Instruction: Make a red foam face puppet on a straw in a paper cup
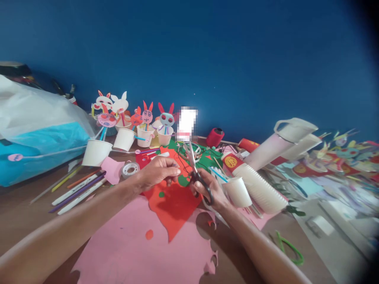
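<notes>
My right hand (211, 189) is wrapped round the black handles of a pair of scissors (192, 156), whose metal blades point up and away from me. To its left, my left hand (164, 169) has its fingers curled and pinched together; whatever may be between them is too small or hidden to make out. Beneath both hands lies an orange-red paper sheet (174, 205) with a pointed corner toward me. Under that is a large pink paper sheet (142, 244) with cut-out edges. A small round orange paper piece (149, 234) rests on the pink sheet.
Paper cups with animal-face puppets (147, 116) stand at the back left, near a tape roll (130, 169) and several markers (78, 193). On the right are a paper cup (238, 192), a stack of cups (260, 187), a leaning jug (275, 142) and a green pipe cleaner (291, 250).
</notes>
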### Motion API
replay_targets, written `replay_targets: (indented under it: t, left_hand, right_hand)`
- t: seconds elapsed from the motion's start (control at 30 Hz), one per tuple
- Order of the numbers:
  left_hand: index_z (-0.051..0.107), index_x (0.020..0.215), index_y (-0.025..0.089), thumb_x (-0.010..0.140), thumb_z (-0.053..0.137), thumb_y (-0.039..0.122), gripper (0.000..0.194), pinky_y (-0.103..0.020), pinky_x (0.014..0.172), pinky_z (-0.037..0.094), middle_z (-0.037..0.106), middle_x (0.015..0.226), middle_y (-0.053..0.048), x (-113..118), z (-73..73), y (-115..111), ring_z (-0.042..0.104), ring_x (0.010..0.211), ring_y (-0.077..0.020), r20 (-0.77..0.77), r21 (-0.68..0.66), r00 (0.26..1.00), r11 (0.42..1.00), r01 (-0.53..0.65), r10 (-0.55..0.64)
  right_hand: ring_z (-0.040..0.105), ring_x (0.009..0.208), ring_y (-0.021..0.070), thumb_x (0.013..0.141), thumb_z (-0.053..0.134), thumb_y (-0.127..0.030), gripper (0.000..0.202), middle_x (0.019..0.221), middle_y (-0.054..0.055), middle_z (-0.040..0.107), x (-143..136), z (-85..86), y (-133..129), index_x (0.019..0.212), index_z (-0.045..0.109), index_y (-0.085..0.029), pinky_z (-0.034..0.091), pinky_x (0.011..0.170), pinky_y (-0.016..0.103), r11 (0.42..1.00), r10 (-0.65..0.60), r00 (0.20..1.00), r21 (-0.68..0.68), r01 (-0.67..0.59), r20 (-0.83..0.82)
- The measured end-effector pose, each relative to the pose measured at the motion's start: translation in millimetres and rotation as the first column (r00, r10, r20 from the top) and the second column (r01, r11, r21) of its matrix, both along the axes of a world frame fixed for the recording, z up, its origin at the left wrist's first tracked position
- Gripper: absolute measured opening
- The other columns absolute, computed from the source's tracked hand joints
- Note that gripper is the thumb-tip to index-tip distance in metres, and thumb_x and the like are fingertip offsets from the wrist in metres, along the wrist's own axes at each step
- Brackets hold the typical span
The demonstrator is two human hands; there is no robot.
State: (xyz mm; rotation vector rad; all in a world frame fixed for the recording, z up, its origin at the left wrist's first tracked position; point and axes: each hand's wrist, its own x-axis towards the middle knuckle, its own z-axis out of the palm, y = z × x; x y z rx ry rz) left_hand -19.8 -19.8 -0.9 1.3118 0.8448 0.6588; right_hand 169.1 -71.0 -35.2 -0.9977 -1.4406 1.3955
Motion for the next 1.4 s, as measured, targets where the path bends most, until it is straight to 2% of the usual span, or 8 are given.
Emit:
replay_targets:
  t: [0.13, 0.27, 0.53, 0.83, 0.97, 1.13, 1.27, 1.4]
  left_hand:
    - [0.057, 0.06, 0.015, 0.069, 0.056, 0.022, 0.011, -0.021, 0.043, 0.038, 0.054, 0.049, 0.002, 2.5, -2.6, -4.9, 0.047, 0.042, -0.0087, -0.091, 0.031, 0.987, 0.99, 0.136, -0.133]
    - [0.055, 0.057, 0.016, 0.071, 0.053, 0.022, 0.016, -0.021, 0.045, 0.035, 0.051, 0.049, 0.002, 5.7, -7.0, -9.9, 0.046, 0.043, -0.0088, -0.154, 0.079, 0.958, 0.963, 0.256, -0.242]
    - [0.05, 0.053, 0.016, 0.068, 0.049, 0.012, 0.015, -0.018, 0.043, 0.029, 0.046, 0.047, 0.005, 9.4, -12.8, -12.9, 0.041, 0.043, -0.0063, -0.217, 0.133, 0.938, 0.944, 0.303, -0.271]
    - [0.058, 0.071, 0.013, 0.07, 0.059, 0.03, 0.017, -0.022, 0.05, 0.041, 0.053, 0.055, 0.003, 15.4, -20.5, -11.7, 0.051, 0.048, -0.0089, -0.092, -0.019, 0.97, 0.975, 0.222, -0.223]
    - [0.056, 0.068, 0.013, 0.069, 0.061, 0.031, 0.018, -0.021, 0.047, 0.041, 0.051, 0.054, 0.005, 21.1, -25.1, -17.6, 0.051, 0.045, -0.008, -0.039, -0.039, 0.992, 0.992, 0.117, -0.118]
    - [0.057, 0.066, 0.013, 0.069, 0.06, 0.03, 0.017, -0.018, 0.043, 0.036, 0.049, 0.046, 0.005, 26.6, -26.1, -23.7, 0.047, 0.041, -0.007, -0.051, -0.008, 0.999, 1.0, -0.009, 0.009]
    - [0.057, 0.062, 0.013, 0.067, 0.059, 0.024, 0.013, -0.017, 0.042, 0.034, 0.049, 0.044, 0.005, 27.4, -23.0, -23.7, 0.044, 0.04, -0.0056, -0.003, -0.025, 0.998, 0.998, -0.065, 0.065]
    - [0.055, 0.061, 0.013, 0.065, 0.06, 0.021, 0.011, -0.018, 0.046, 0.038, 0.054, 0.05, 0.003, 21.6, -19.7, -16.7, 0.046, 0.043, -0.0055, 0.076, -0.07, 0.992, 0.993, -0.099, 0.104]
  right_hand:
    - [0.047, 0.062, 0.011, 0.068, 0.065, -0.043, 0.038, 0.073, -0.001, 0.054, -4.6, 9.3, -2.1, 0.091, 0.046, -0.019, 0.038, 0.055, 0.023, 0.997, -0.072, 0.997, 0.021, 0.071, 0.03]
    - [0.047, 0.062, 0.0101, 0.065, 0.069, -0.032, 0.036, 0.073, -0.002, 0.054, -8.8, 8.2, -3.6, 0.09, 0.046, -0.019, 0.038, 0.057, 0.023, 0.996, -0.086, 0.996, 0.015, 0.086, -0.018]
    - [0.047, 0.059, 0.0088, 0.062, 0.067, -0.016, 0.035, 0.068, -0.004, 0.05, -13.7, -5.8, -3.3, 0.089, 0.046, -0.019, 0.037, 0.052, 0.02, 0.993, -0.121, 0.993, 0.004, 0.121, -0.019]
    - [0.046, 0.055, 0.0077, 0.062, 0.061, -0.014, 0.033, 0.065, -0.006, 0.05, -12.9, -4.1, -0.4, 0.09, 0.044, -0.02, 0.037, 0.05, 0.019, 0.955, -0.296, 0.952, -0.001, 0.297, -0.073]
    - [0.046, 0.054, 0.0076, 0.061, 0.063, -0.015, 0.035, 0.064, -0.007, 0.049, -15.7, -0.3, -2.2, 0.089, 0.043, -0.02, 0.037, 0.05, 0.019, 0.944, -0.33, 0.936, -0.029, 0.329, -0.123]
    - [0.048, 0.058, 0.0089, 0.062, 0.065, -0.016, 0.035, 0.066, -0.006, 0.051, -17.4, -8.2, -1.5, 0.09, 0.045, -0.021, 0.04, 0.054, 0.021, 0.929, -0.364, 0.927, 0.043, 0.369, -0.091]
    - [0.044, 0.055, 0.0082, 0.064, 0.066, -0.02, 0.036, 0.064, -0.007, 0.047, -15.8, -10.0, -1.2, 0.093, 0.044, -0.022, 0.038, 0.053, 0.021, 0.943, -0.319, 0.943, 0.063, 0.326, -0.098]
    - [0.044, 0.06, 0.0096, 0.069, 0.065, -0.031, 0.033, 0.07, -0.004, 0.048, -10.9, -3.0, -3.1, 0.092, 0.045, -0.02, 0.036, 0.057, 0.022, 0.986, -0.16, 0.986, 0.036, 0.162, -0.04]
